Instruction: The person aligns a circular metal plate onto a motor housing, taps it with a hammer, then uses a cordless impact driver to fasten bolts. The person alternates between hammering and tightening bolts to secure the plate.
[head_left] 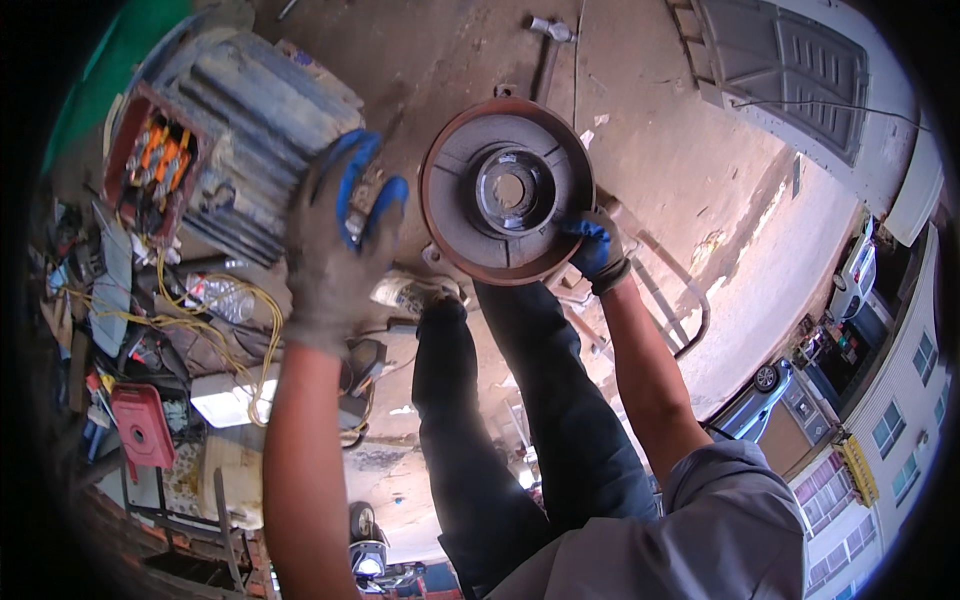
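Observation:
A round reddish-brown metal motor end cover [456, 228], with ribs and a bored central hub [514, 192], faces me between my legs. My right hand [598, 250], in a grey-and-blue glove, is closed on its lower right rim. My left hand [345, 235], gloved alike, is blurred and hovers left of the cover, apart from it. Its blue fingertips curve with a gap between them. Something greyish shows in that gap; whether it is held cannot be told. Beside this hand lies a grey finned motor body [255, 110], its terminal box [150, 165] showing orange parts.
A hammer [550, 45] lies beyond the cover. Bent metal tubing [690, 310] stands by my right forearm. At left are yellow wires [265, 330], a plastic bottle [222, 298], a red case [143, 425] and cluttered tools. A grey vehicle [800, 80] is at upper right.

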